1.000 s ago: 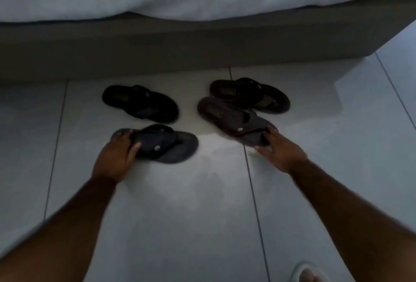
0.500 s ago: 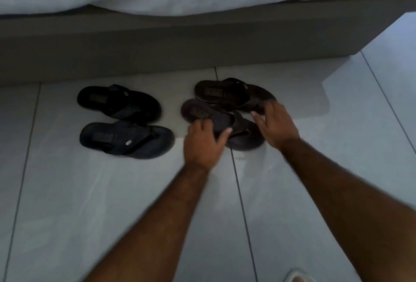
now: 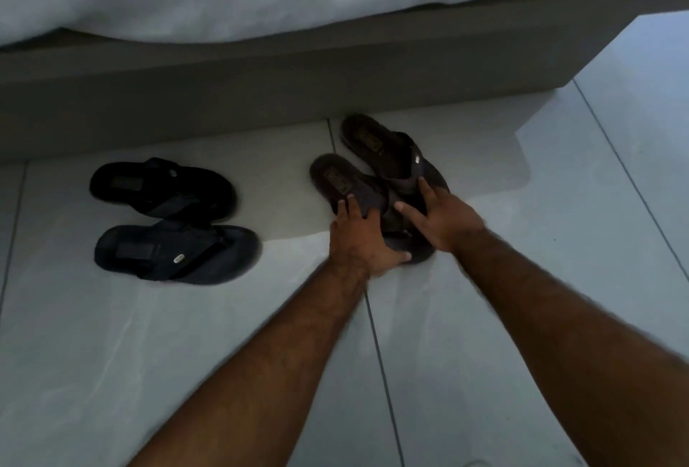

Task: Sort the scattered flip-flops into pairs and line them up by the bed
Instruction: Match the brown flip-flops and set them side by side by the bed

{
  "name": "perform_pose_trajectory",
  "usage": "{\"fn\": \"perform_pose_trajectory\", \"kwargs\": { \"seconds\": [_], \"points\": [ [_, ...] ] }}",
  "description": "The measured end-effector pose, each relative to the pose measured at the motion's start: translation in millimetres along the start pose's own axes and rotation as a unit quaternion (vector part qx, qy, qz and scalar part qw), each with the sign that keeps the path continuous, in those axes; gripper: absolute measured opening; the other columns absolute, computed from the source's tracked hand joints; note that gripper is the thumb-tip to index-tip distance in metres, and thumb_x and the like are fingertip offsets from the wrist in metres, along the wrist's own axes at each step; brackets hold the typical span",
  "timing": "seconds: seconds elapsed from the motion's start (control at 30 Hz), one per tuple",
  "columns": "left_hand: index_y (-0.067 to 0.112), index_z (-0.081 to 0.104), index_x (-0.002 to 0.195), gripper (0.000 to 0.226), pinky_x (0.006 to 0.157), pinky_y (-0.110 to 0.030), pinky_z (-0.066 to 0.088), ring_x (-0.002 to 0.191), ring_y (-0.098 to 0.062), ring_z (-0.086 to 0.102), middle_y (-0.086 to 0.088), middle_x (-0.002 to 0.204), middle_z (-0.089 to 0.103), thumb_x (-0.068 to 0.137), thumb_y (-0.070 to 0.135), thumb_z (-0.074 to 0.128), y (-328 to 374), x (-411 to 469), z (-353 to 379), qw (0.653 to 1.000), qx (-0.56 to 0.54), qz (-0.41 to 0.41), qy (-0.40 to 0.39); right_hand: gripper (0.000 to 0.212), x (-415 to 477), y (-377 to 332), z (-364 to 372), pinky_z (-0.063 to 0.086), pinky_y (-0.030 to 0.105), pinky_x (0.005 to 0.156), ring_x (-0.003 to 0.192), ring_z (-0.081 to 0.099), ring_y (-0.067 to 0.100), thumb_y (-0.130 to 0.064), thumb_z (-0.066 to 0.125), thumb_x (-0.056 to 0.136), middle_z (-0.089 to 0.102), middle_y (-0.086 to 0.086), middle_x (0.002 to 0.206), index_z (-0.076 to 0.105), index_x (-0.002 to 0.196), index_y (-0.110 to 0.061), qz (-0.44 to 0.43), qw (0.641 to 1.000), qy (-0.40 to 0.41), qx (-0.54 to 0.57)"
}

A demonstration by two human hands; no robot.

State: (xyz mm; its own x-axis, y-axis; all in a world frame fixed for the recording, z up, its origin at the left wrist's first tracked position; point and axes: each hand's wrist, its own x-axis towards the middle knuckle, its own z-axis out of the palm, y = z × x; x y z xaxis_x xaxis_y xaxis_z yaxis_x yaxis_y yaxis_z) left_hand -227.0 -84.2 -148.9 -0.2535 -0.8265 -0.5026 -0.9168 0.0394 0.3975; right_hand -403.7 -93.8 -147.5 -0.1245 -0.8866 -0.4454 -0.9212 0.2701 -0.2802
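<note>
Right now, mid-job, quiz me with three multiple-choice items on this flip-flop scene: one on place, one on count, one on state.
1. Where does the pair of dark navy-black rubber flip-flops lie, relative to the pair of brown flip-flops?
A. to its left
B. to its right
C. on the bed

2. How many flip-flops are on the pale tiled floor?
A. two
B. four
C. six

3. What are the hands doing?
A. both are raised, clear of everything
B. both rest on the brown pair
C. each holds a dark one

Answers:
1. A, the dark pair lies left of the brown one, both before the grey bed base.
2. B, two dark and two brown.
3. B, the left hand presses the nearer brown one, and the right hand spreads over the straps of both.
</note>
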Motion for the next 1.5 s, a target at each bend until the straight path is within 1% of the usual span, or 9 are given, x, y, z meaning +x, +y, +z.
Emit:
{"fn": "perform_pose_trajectory", "kwargs": {
  "seconds": [0.17, 0.27, 0.4, 0.47, 0.6, 0.77, 1.03, 1.2, 1.5],
  "points": [
    [0.023, 0.021, 0.157, 0.127, 0.122, -0.061, 0.008, 0.156, -0.028, -0.003, -0.001, 0.170, 0.003, 0.056, 0.087, 0.062, 22, 41, -18, 0.992, 0.107, 0.046, -0.051, 0.093, -18, 30, 2, 0.045, 0.047, 0.105, 0.128, 0.051, 0.039, -0.073, 0.041, 0.086, 0.046, 0.021, 0.145, 0.025, 0.155, -0.012, 0.027, 0.999, 0.018, 0.011],
    [0.019, 0.018, 0.157, 0.135, 0.121, -0.063, 0.006, 0.156, -0.028, -0.004, 0.000, 0.170, 0.002, 0.051, 0.084, 0.069, 36, 53, -17, 0.983, 0.158, 0.076, -0.062, 0.088, -27, 40, 9, 0.044, 0.046, 0.105, 0.127, 0.048, 0.040, -0.069, 0.043, 0.089, 0.047, 0.021, 0.141, 0.029, 0.153, -0.010, 0.026, 0.998, 0.053, 0.013],
    [0.014, 0.008, 0.159, 0.137, 0.122, -0.057, 0.014, 0.156, -0.028, -0.003, -0.003, 0.170, -0.004, 0.057, 0.065, 0.084, 42, 61, -8, 0.974, 0.193, 0.107, -0.045, 0.086, -28, 50, 15, 0.026, 0.042, 0.122, 0.150, 0.022, 0.030, -0.065, 0.045, 0.091, 0.021, 0.016, 0.162, 0.023, 0.156, -0.015, 0.040, 0.995, 0.041, 0.080],
    [0.013, 0.007, 0.158, 0.137, 0.122, -0.054, 0.020, 0.156, -0.027, -0.003, -0.002, 0.170, -0.006, 0.058, 0.060, 0.087, 39, 65, -8, 0.976, 0.180, 0.113, -0.040, 0.085, -22, 51, 13, 0.020, 0.042, 0.124, 0.153, 0.015, 0.029, -0.064, 0.045, 0.092, 0.013, 0.016, 0.165, 0.022, 0.156, -0.014, 0.039, 0.995, 0.037, 0.083],
    [0.014, 0.010, 0.157, 0.133, 0.121, -0.052, 0.023, 0.156, -0.027, -0.002, -0.004, 0.170, -0.006, 0.059, 0.057, 0.088, 43, 75, -9, 0.983, 0.146, 0.109, -0.016, 0.071, 5, 49, -1, 0.032, 0.046, 0.118, 0.148, 0.025, 0.038, -0.045, 0.054, 0.095, 0.023, 0.025, 0.159, 0.032, 0.149, -0.004, 0.018, 0.998, 0.049, 0.046],
    [0.013, 0.001, 0.160, 0.138, 0.122, -0.051, 0.022, 0.156, -0.028, -0.004, -0.006, 0.170, -0.008, 0.061, 0.062, 0.084, 56, 84, 0, 0.989, 0.120, 0.084, 0.015, 0.044, 24, 60, -12, 0.045, 0.053, 0.097, 0.132, 0.042, 0.043, -0.010, 0.053, 0.089, 0.037, 0.027, 0.143, 0.042, 0.131, 0.000, 0.012, 0.998, 0.053, 0.021],
    [0.011, 0.000, 0.160, 0.137, 0.122, -0.053, 0.018, 0.156, -0.028, -0.007, -0.008, 0.169, -0.011, 0.063, 0.069, 0.078, 75, 109, 1, 0.991, 0.111, 0.065, 0.030, 0.057, 26, 86, -19, 0.033, 0.053, 0.116, 0.151, 0.019, 0.035, -0.006, 0.049, 0.088, 0.021, 0.021, 0.161, 0.035, 0.143, -0.001, 0.001, 0.996, 0.068, 0.065],
    [0.009, -0.004, 0.159, 0.135, 0.121, -0.062, 0.005, 0.155, -0.030, -0.012, -0.010, 0.168, -0.016, 0.067, 0.070, 0.074, 93, 113, 11, 0.993, 0.111, 0.035, 0.020, 0.061, 27, 93, -24, 0.027, 0.051, 0.120, 0.153, 0.014, 0.033, -0.006, 0.050, 0.087, 0.018, 0.020, 0.163, 0.032, 0.145, -0.001, 0.012, 0.995, 0.058, 0.083],
    [0.010, -0.001, 0.159, 0.134, 0.120, -0.065, 0.008, 0.155, -0.032, -0.010, -0.009, 0.169, -0.014, 0.067, 0.066, 0.078, 97, 107, 7, 0.992, 0.125, 0.034, 0.010, 0.067, 20, 96, -24, 0.029, 0.050, 0.120, 0.154, 0.012, 0.033, -0.007, 0.050, 0.088, 0.013, 0.017, 0.165, 0.028, 0.151, -0.011, 0.004, 0.995, 0.048, 0.084]
  ]
}}
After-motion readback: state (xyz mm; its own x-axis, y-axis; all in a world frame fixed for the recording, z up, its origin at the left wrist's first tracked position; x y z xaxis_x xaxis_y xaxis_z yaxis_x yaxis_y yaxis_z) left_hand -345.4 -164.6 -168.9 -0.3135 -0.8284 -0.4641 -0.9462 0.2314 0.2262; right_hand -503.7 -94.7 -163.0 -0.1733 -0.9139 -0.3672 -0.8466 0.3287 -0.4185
